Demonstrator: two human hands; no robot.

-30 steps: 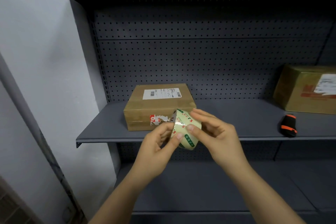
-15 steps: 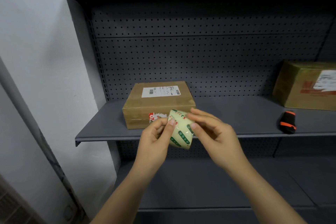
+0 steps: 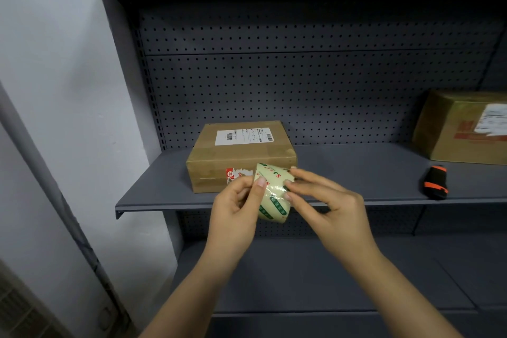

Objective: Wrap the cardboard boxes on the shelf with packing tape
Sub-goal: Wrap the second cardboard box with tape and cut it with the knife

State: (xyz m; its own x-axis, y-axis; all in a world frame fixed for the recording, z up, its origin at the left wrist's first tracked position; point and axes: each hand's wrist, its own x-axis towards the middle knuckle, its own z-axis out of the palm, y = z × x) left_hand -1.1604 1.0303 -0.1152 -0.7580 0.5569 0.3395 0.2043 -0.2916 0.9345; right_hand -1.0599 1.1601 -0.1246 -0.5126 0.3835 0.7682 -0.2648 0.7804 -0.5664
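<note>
I hold a roll of clear packing tape point(image 3: 274, 197) with green and red print in front of the shelf edge. My left hand point(image 3: 236, 208) grips the roll from the left, thumb on its outer face. My right hand point(image 3: 326, 203) holds it from the right, fingertips pressed on the tape surface. Behind the roll, a flat cardboard box point(image 3: 241, 153) with a white label sits on the grey shelf point(image 3: 356, 170). A second, larger cardboard box point(image 3: 461, 129) stands at the shelf's far right, partly cut off by the frame.
A black and orange utility knife point(image 3: 435, 181) lies on the shelf right of my hands. A perforated back panel point(image 3: 301, 85) closes the rear. A lower shelf point(image 3: 315, 277) runs beneath my forearms. A white wall point(image 3: 55, 90) stands to the left.
The roll has turned a little between my fingers, and both hands have kept their hold. The view has shifted slightly.
</note>
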